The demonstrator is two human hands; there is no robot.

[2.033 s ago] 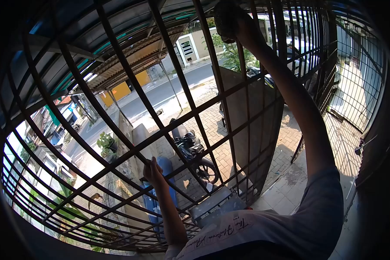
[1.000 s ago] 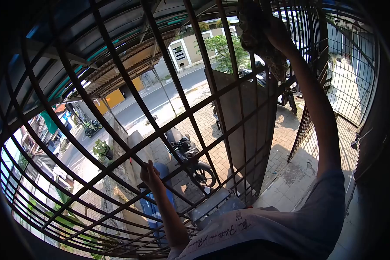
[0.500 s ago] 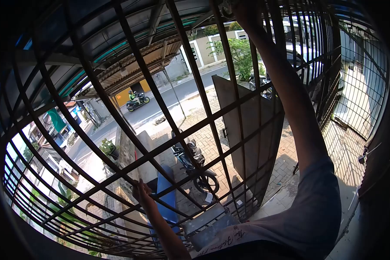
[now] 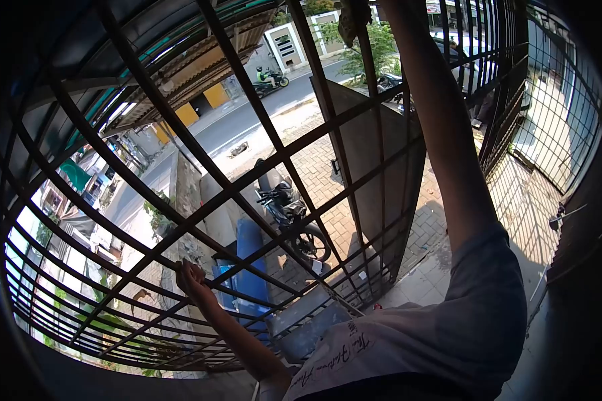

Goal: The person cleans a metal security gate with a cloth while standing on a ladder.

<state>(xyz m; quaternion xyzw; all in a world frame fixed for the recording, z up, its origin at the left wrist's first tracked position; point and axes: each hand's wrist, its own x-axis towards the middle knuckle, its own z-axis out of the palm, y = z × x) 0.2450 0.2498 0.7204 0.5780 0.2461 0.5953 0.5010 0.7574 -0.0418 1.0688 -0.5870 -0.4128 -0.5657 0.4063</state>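
My left hand (image 4: 191, 277) is closed round a dark bar of the metal grille (image 4: 229, 188), at the lower left of the view. The right arm reaches up past the grille to the top edge, where the frame cuts off my right hand. Near the top, beside that arm, a dark brownish cloth-like thing (image 4: 354, 23) hangs at a bar; whether the right hand touches it cannot be made out. Behind the bars stands a grey metal panel (image 4: 381, 160).
Beyond the grille are a parked motorcycle (image 4: 284, 207), a blue rounded object (image 4: 251, 260), and a grey metal surface (image 4: 308, 327) low in the middle. A rider on a motorbike (image 4: 271, 80) is on the road. At the right stands another mesh gate (image 4: 562, 113).
The view has shifted, so the grille sits differently in it. The rider has moved right along the road. My left hand still grips the grille, and my right hand has left the top of the view.
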